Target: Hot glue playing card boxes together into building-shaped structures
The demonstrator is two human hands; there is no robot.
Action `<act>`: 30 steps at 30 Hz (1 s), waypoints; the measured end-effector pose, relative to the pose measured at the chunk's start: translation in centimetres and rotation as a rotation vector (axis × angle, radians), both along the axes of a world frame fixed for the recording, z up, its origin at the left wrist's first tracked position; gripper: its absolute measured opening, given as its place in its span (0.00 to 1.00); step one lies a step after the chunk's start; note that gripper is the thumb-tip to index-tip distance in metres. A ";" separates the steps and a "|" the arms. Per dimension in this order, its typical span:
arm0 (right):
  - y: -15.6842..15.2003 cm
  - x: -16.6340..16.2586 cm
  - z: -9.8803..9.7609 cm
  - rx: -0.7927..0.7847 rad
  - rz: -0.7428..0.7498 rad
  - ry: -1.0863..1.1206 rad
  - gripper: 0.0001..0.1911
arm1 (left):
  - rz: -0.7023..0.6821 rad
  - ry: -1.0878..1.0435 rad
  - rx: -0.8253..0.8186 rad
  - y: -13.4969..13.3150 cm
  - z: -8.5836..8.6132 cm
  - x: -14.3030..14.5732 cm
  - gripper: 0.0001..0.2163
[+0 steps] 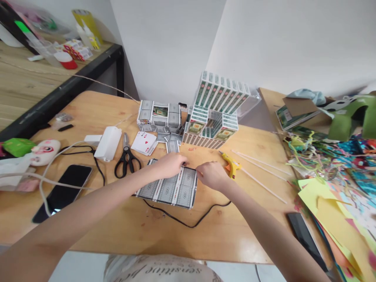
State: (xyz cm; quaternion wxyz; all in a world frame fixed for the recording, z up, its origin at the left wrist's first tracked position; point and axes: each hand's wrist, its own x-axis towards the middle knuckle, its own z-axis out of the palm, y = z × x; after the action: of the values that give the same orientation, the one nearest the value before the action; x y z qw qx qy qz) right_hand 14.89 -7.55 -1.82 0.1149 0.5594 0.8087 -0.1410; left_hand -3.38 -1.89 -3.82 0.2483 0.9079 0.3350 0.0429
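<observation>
In front of me lies a panel of patterned playing cards [167,192], joined side by side with their backs up. My left hand [170,165] is closed at the panel's far edge, where a small dark bit shows by the fingertips. My right hand [213,175] pinches the far right corner of the same panel. A thin dark line runs along the edge between the two hands. Just beyond them are a few loose cards [172,146] and a box-like form covered in cards [159,116].
Card boxes [225,92] are stacked at the back. A yellow glue gun [232,165] and glue sticks [264,184] lie right. Black scissors [127,156], a face-up card pile [144,142] and a phone [63,192] lie left. A black cord [188,226] loops in front; coloured paper [331,219] covers the far right.
</observation>
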 end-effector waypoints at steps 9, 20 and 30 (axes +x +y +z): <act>-1.0 -0.9 0.1 0.025 0.050 -0.077 0.11 | -0.100 0.004 0.141 -1.7 1.1 -0.5 0.20; -5.5 -1.0 -3.1 0.128 -0.227 0.381 0.26 | 0.012 -0.104 0.255 -4.7 -1.4 -2.1 0.23; -4.4 -0.3 -6.4 -0.199 -0.834 1.076 0.19 | 0.003 -0.199 0.293 -4.2 -1.9 -2.1 0.24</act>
State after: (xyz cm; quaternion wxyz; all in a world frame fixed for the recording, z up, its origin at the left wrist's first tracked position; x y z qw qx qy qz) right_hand 14.55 -12.00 -8.19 -0.3157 0.6627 0.4537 -0.5053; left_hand -5.46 -6.06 -5.73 0.1452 0.9252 0.3001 0.1814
